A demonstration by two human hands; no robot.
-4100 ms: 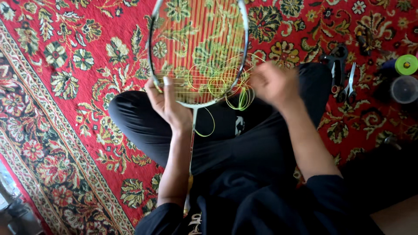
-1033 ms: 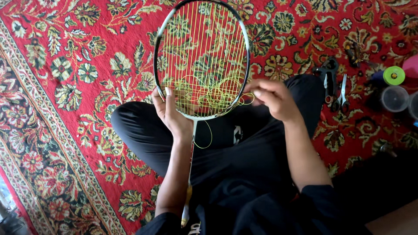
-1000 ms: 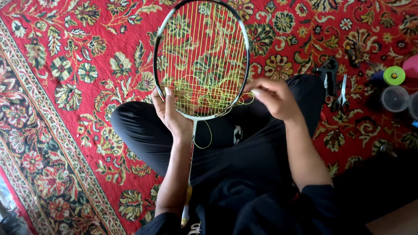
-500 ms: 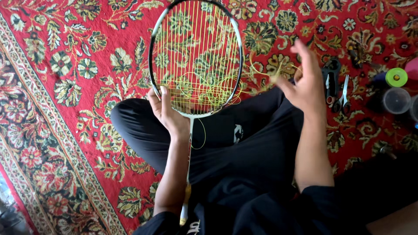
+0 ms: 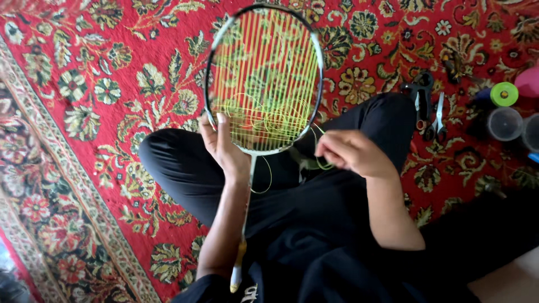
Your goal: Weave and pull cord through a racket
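Sitting cross-legged on a red floral patterned carpet (image 5: 84, 84), black trousers covering both knees. Gripping with the left hand (image 5: 224, 148) the lower rim of a dark oval-framed badminton racket strung in yellow-green (image 5: 264, 78), thumb pressing on the string bed. Pointing the racket's long axis away from the body, head up and forward, thin shaft running back along the left forearm to a pale handle end near the lap. Pinching with the right hand (image 5: 351, 152), just right of the frame's bottom edge, a loose yellow-green string end (image 5: 321, 163). Keeping hands apart. Lying further right on the carpet: black pliers and small scissors (image 5: 429, 109), a green-topped reel (image 5: 503, 94), clear round containers (image 5: 504, 123).
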